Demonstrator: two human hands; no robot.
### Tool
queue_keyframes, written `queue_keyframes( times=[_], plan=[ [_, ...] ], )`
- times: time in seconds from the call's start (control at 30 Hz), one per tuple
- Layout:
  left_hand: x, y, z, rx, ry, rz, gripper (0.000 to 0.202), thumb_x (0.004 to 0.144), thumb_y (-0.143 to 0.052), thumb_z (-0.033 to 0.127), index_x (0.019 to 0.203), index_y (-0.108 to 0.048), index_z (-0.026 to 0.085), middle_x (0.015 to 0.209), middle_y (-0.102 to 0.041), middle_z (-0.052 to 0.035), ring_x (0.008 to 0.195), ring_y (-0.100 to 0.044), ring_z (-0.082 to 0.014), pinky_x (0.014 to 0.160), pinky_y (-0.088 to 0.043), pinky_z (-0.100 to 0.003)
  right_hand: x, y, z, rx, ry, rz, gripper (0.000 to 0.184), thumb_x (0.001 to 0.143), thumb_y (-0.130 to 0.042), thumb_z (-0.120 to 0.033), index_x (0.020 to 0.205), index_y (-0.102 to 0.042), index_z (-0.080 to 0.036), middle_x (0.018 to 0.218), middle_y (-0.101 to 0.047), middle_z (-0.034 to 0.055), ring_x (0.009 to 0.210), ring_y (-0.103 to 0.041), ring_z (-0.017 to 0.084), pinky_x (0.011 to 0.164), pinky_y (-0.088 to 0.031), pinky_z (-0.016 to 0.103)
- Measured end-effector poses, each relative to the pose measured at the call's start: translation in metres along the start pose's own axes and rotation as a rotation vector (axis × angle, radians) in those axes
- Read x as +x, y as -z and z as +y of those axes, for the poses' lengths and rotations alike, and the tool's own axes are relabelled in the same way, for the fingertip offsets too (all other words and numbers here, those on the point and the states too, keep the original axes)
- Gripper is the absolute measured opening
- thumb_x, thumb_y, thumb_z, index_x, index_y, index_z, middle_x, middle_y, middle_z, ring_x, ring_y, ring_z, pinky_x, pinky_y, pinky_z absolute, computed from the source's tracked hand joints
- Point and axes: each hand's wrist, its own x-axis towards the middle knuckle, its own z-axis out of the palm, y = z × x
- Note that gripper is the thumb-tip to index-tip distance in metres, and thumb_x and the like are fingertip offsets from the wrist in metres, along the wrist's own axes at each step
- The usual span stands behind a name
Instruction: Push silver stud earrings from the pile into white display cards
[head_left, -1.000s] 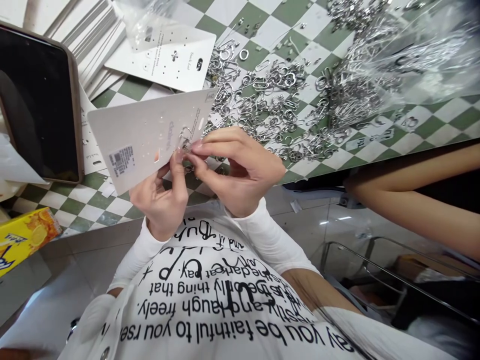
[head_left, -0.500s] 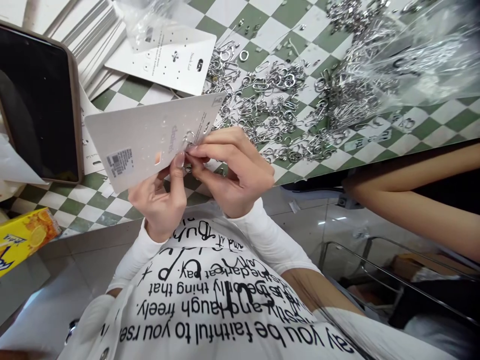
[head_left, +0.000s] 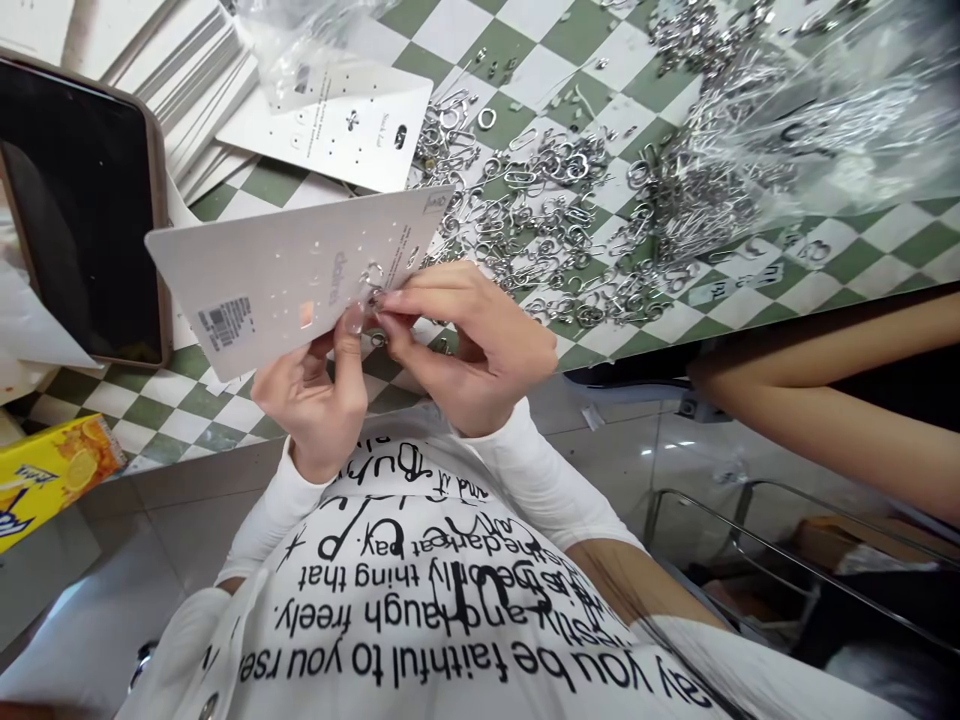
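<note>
My left hand (head_left: 319,395) grips the lower edge of a white display card (head_left: 285,275) with small holes, a barcode sticker and an orange mark, held up above the table edge. My right hand (head_left: 469,340) is closed in a pinch at the card's right part, fingertips pressed on a small silver ring earring (head_left: 373,275) that sits at one of the holes. The thumb of my left hand touches the same spot from below.
A pile of silver rings and hooks (head_left: 570,190) covers the green-and-white checked table (head_left: 161,400), with clear plastic bags (head_left: 825,110) at the right. Another punched card (head_left: 352,135) and a stack of cards (head_left: 187,70) lie behind. A dark tablet (head_left: 75,200) sits left, a yellow box (head_left: 45,475) below it. Another person's arm (head_left: 825,400) reaches in at the right.
The card has tilted and shifted a little to the left in my left hand. My right fingers stay pinched at the earring, moved slightly up along the card.
</note>
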Motion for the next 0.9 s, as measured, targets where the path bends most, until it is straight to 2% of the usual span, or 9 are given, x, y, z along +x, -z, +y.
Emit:
queue_keyframes(
  times=[0.2,0.37,0.63,0.77,0.9],
  plan=[
    [-0.0002,-0.0011,-0.0013,0.022,0.032,0.01,0.007,0.088,-0.075,0.02,0.094,-0.077,0.023,0.091,-0.079,-0.0025,0.074,-0.077,-0.0214,0.068,-0.069,-0.039,0.0,0.0029,-0.0015,0.017,-0.057,-0.008,0.026,0.085,-0.07,-0.006,0.1,-0.07,-0.027,0.091,-0.076,-0.0011,0.085,-0.075,0.017,0.08,-0.065,0.034],
    [0.0001,0.0003,-0.0003,0.059,0.043,-0.032,0.01,0.09,-0.074,0.023,0.096,-0.076,0.03,0.091,-0.079,-0.0009,0.077,-0.077,-0.021,0.069,-0.069,-0.04,-0.0005,0.0014,0.0001,0.015,-0.022,0.005,0.022,0.085,-0.071,-0.007,0.1,-0.07,-0.024,0.09,-0.076,0.0001,0.084,-0.074,0.017,0.078,-0.065,0.034],
    [-0.0033,0.0008,-0.0043,0.113,0.013,-0.02,0.007,0.089,-0.074,0.022,0.094,-0.075,0.018,0.089,-0.079,-0.0036,0.076,-0.077,-0.0203,0.07,-0.067,-0.035,-0.003,0.0,-0.0004,-0.013,-0.009,0.003,0.021,0.086,-0.069,-0.004,0.101,-0.07,-0.019,0.091,-0.075,0.0021,0.086,-0.072,0.017,0.077,-0.064,0.035],
    [-0.0016,0.0005,-0.0026,0.08,0.022,-0.017,0.006,0.088,-0.074,0.021,0.093,-0.075,0.019,0.09,-0.08,-0.0047,0.075,-0.077,-0.0216,0.07,-0.068,-0.04,-0.0024,-0.001,-0.0023,-0.037,-0.019,0.003,0.021,0.087,-0.066,-0.003,0.1,-0.069,-0.019,0.09,-0.074,0.0032,0.085,-0.072,0.017,0.076,-0.064,0.036],
    [0.0014,-0.0002,-0.0018,0.081,-0.024,-0.041,0.003,0.088,-0.074,0.02,0.089,-0.076,0.021,0.084,-0.079,-0.0027,0.07,-0.076,-0.0197,0.065,-0.067,-0.036,-0.0009,-0.0031,-0.0016,-0.035,0.0,0.023,0.022,0.086,-0.067,-0.002,0.099,-0.07,-0.02,0.087,-0.074,0.0038,0.081,-0.071,0.018,0.072,-0.064,0.037]
  ],
)
